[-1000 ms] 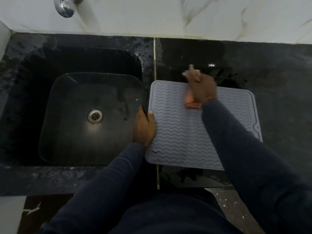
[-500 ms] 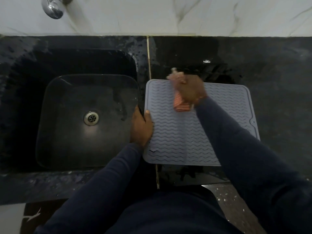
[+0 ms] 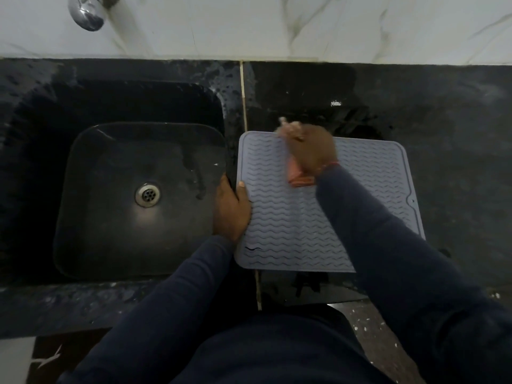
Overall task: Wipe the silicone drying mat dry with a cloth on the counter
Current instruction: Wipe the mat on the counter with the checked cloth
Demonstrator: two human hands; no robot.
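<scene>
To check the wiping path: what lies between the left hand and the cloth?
Head view: between left hand and cloth, only the bare ribbed mat shows.

Grey wavy-ribbed mat (image 3: 304,231) lies flat on the black counter (image 3: 448,120), centre-right of frame. Right hand (image 3: 311,151) (blurred) is at the mat's upper edge, gripping an orange-pink cloth (image 3: 297,177) pressed on the mat. Left hand (image 3: 231,210) holds the mat's left edge, thumb on top. Black sink (image 3: 91,212) at left with metal drain (image 3: 147,194) — chrome tap (image 3: 86,15) upper left. Dark blue sleeves.
</scene>
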